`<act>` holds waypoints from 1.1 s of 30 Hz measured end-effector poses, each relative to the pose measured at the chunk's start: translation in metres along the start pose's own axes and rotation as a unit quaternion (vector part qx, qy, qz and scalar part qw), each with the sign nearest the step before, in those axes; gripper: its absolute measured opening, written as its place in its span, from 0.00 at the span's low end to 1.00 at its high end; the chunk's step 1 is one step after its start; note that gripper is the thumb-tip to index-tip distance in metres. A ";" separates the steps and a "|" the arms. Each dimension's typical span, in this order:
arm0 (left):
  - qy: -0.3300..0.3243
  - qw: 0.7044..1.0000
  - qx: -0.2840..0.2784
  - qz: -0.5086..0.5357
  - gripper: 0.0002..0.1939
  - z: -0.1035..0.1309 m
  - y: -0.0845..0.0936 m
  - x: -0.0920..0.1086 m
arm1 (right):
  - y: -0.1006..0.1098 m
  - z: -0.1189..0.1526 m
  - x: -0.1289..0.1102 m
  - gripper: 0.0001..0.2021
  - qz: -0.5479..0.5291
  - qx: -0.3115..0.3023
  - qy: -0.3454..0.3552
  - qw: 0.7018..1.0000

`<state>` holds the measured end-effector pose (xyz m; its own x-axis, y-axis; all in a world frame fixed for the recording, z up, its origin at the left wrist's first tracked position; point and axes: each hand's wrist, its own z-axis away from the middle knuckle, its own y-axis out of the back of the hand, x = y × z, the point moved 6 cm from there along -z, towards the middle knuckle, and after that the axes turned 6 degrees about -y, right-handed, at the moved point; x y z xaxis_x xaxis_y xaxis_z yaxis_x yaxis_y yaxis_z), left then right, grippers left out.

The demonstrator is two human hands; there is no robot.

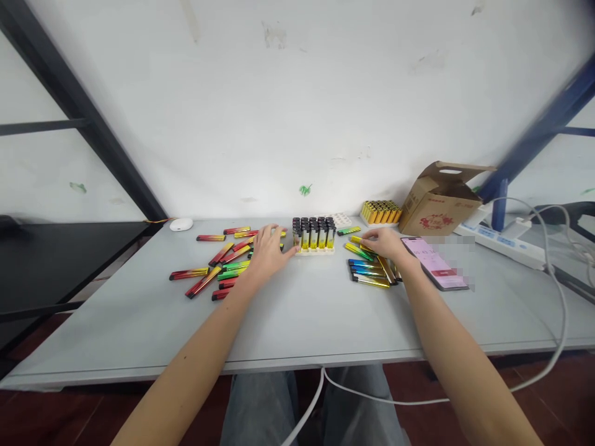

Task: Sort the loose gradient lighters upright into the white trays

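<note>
Small white rack point(320, 251) stands near the middle of the table, filled with upright black-topped yellow lighters point(313, 236). My left hand point(268, 253) is open just left of it, thumb reaching to the rack's left corner and fingers spread over loose lighters. Around that hand lie several red, yellow and green lighters point(222, 254). To the right, my right hand point(387, 243) pinches a yellow lighter point(357, 239) at the pile's top. Under and beside that hand are a green lighter point(357, 251), blue lighters point(365, 267) and a gold one point(370, 281), partly hidden by the fingers.
Behind the right hand, a second tray of yellow lighters point(381, 212) stands by an open cardboard box point(439, 201). A phone point(437, 263), a power strip point(502, 241) and white cables point(563, 303) occupy the right. A white case point(181, 224) sits at back left.
</note>
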<state>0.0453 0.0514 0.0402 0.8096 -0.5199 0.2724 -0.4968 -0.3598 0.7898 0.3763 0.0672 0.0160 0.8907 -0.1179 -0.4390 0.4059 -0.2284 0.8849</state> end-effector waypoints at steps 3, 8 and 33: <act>-0.016 1.000 0.021 0.014 0.13 -0.003 0.007 0.002 | 0.001 0.002 -0.006 0.11 -0.042 0.014 0.013 0.999; -0.020 0.998 0.060 0.024 0.18 -0.006 0.020 0.005 | 0.015 0.005 -0.022 0.17 -0.171 0.083 0.036 0.981; -0.012 0.996 0.089 0.018 0.11 -0.005 0.017 -0.002 | -0.005 0.022 -0.069 0.19 -0.757 -0.073 -0.093 0.643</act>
<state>0.0367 0.0501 0.0553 0.7840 -0.5524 0.2833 -0.5739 -0.4708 0.6701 0.3083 0.0549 0.0380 -0.5806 0.0158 -0.8140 0.8066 -0.1250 -0.5778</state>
